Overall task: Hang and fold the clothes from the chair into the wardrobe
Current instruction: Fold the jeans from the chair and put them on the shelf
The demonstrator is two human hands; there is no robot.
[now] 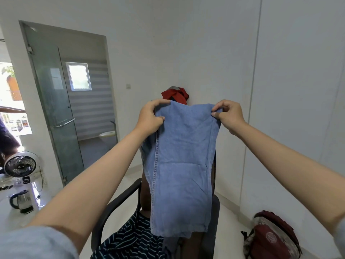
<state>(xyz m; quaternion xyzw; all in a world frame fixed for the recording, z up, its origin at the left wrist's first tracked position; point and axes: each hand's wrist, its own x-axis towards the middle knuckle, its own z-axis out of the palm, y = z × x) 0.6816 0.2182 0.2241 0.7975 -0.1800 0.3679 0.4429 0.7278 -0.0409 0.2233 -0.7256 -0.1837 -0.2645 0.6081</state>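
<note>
1. The left hand (pixel 149 116) and right hand (pixel 228 116) each have a grip clamped on a top corner of the blue denim garment (pixel 182 165), held up and hanging flat above the black office chair (pixel 119 202)
2. This looks like the fold step; next, bring both grips together evenly
3. Below the grips lies striped navy clothing (pixel 130 240), soft and rumpled; beyond them, a red garment (pixel 174 95) tops the chair back

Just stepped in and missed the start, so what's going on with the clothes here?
A person is holding up a blue denim garment by its top edge, the left hand gripping one corner and the right hand pinching the other. It hangs down in front of a black chair. A dark striped garment lies on the seat and a red garment sits on top of the chair back. No wardrobe is in view.
</note>
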